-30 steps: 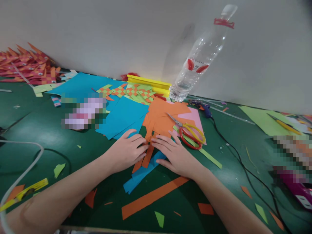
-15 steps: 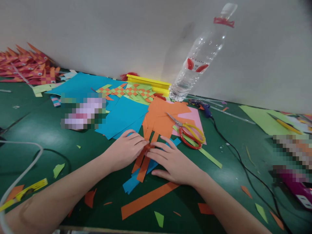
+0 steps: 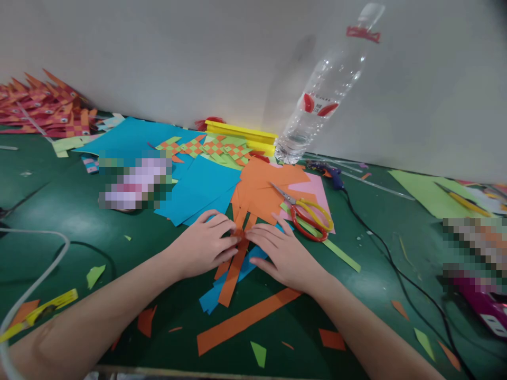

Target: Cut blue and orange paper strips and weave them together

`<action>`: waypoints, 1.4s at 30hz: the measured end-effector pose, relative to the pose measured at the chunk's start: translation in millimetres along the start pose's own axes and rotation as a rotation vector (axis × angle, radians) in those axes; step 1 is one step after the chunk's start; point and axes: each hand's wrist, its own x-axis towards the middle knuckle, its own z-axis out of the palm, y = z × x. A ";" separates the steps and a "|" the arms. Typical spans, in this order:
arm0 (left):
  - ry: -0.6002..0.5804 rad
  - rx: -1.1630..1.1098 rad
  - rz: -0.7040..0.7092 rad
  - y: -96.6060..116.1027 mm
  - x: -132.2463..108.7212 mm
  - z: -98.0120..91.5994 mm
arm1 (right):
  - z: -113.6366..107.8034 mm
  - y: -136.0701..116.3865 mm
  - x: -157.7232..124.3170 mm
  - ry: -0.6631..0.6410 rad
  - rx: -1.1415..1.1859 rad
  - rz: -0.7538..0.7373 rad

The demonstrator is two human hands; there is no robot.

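Narrow orange paper strips [image 3: 238, 264] run lengthwise between my hands, with a short orange piece crossing them at the fingertips. My left hand [image 3: 208, 241] is closed on the strips at that crossing, its fingers curled in from the left. On the other side, my right hand [image 3: 281, 253] has its fingers stretched toward the crossing and its thumb apart, fingertips at the strip's edge. Blue paper strips [image 3: 212, 301] lie beneath the orange ones. A loose orange strip [image 3: 245, 323] lies nearer the table's front edge. Red and yellow handled scissors [image 3: 307, 214] rest on orange sheets [image 3: 269, 182].
Blue sheets [image 3: 202, 192] and woven green-orange paper fish [image 3: 214, 148] lie behind my hands. A clear bottle [image 3: 325, 89] leans against the wall. A blue glue gun [image 3: 335, 178] trails a black cord rightward. A yellow cutter [image 3: 51, 306] and a white cable are at left.
My right hand has shifted slightly right, and its fingers have drawn back from the crossing. The front orange strip has swung slightly, its lower end moving left and down.
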 end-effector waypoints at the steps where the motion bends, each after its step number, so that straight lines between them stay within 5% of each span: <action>1: -0.007 -0.002 0.009 -0.3 0.1 -0.4 | -0.2 0.9 0.1 0.000 0.004 0.002; 24: -0.081 -0.359 0.176 2.2 -2.5 -13.0 | -0.4 0.3 -0.3 -0.026 -0.001 0.007; 31: -0.121 -0.330 0.186 4.6 -3.7 -16.0 | -0.6 0.6 0.2 -0.013 -0.002 0.001; 42: 0.009 -0.041 0.173 3.5 -1.8 -1.9 | 0.6 0.0 -1.6 0.011 -0.019 0.007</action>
